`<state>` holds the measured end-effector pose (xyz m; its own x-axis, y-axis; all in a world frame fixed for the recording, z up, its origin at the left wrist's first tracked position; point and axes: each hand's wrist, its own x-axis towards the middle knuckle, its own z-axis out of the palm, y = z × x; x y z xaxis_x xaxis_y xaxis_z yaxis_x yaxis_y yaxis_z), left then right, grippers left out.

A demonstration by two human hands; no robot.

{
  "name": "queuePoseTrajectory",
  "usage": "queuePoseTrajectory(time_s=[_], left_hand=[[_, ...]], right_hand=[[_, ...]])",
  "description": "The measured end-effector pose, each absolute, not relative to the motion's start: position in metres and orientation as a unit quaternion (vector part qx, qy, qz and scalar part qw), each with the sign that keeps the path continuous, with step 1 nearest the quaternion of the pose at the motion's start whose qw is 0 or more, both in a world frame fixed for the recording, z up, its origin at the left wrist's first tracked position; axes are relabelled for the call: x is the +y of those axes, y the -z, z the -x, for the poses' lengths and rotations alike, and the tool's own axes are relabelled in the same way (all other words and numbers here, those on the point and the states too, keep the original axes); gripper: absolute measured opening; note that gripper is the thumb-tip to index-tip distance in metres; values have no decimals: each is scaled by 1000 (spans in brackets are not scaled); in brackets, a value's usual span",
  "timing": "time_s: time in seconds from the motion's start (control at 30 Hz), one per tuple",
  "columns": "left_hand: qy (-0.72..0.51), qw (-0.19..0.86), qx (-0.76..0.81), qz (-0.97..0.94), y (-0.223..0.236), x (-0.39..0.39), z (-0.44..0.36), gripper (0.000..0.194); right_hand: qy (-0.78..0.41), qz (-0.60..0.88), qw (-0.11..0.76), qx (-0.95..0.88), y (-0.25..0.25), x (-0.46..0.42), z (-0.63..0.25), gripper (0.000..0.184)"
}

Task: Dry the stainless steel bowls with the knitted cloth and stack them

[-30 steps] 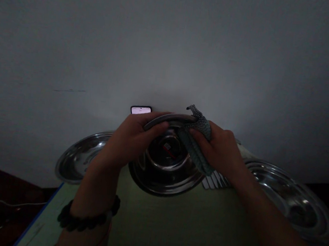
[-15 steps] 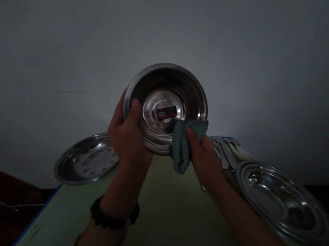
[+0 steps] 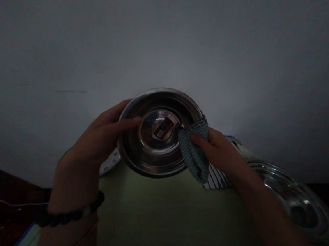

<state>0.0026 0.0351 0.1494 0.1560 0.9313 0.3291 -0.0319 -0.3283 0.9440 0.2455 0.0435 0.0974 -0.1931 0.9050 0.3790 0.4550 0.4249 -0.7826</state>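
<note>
My left hand [image 3: 101, 138] grips the left rim of a shiny steel bowl [image 3: 138, 151], thumb inside, holding it tilted toward me above the pale green table [image 3: 154, 219]. A small red and black sticker [image 3: 163, 128] sits on the bowl's bottom. My right hand [image 3: 218, 152] is closed on a folded grey-green woven cloth [image 3: 193, 153], pressed against the bowl's right inner side. A dark bead bracelet [image 3: 68, 215] circles my left wrist.
A steel plate [image 3: 300, 200] lies on the table at the right. Part of another steel plate [image 3: 110, 163] shows behind my left hand. White striped pieces [image 3: 215, 179] lie under my right hand. A plain grey wall [image 3: 173, 41] rises behind; the room is dim.
The bowl was lifted and tipped up to face me, then came back down and nearer. The cloth moved from the rim to the bowl's right inner side. My left arm now covers the left plate.
</note>
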Motion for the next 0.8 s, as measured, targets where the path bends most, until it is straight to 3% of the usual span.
queuePoseTrajectory(time_s=[0.2,0.57,0.8], left_hand=[[-516,525,345,-582,-146,34,-13,26],[-447,601,323,-579,-139,34,-12,33],[-526,553,319,-562,-134,44,-25,35]], right_hand=[[-169,501,385,-757,-104,37,-246,26],[-138,507,384,-760,-104,37,-245,31],[-107,522,494,-687,-97,39,-235,35]])
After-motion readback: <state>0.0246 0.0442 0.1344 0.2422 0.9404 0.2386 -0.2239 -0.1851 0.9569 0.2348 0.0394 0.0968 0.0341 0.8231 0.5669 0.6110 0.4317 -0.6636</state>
